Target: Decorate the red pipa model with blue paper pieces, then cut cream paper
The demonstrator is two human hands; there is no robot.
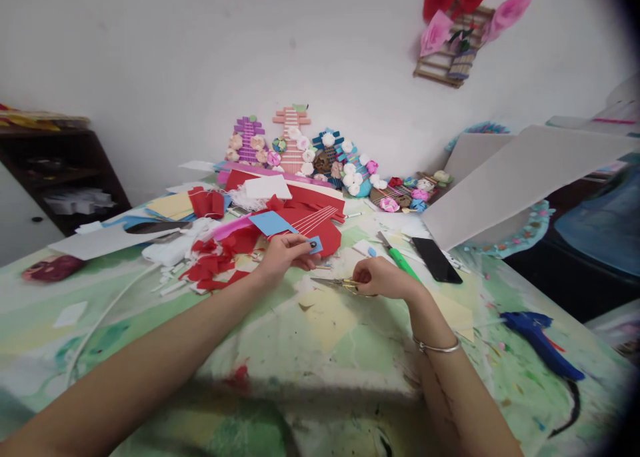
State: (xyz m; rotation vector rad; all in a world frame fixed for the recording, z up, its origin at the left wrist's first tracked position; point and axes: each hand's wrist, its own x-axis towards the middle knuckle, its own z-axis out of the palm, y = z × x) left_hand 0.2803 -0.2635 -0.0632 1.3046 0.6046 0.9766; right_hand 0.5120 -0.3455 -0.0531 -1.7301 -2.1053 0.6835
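Note:
My left hand (287, 253) pinches a small blue paper piece (315, 245) just above the table. My right hand (383, 279) is closed round the handles of small gold scissors (333, 283), whose blades point left toward the blue piece and lie a little below it. Both hands hover over a paint-stained green table (280, 350). Behind the left hand lie red paper scraps (215, 267) and a red paper guitar shape (313, 223) with white strings and a larger blue paper sheet (270, 222) on it.
A green-handled cutter (397, 255) and a black phone (437, 259) lie right of my hands. A blue glue gun (540, 340) rests at the right. Grey card sheets (510, 177) lean at the back right. Paper flower crafts (300, 151) line the wall. A dark shelf (60, 177) stands left.

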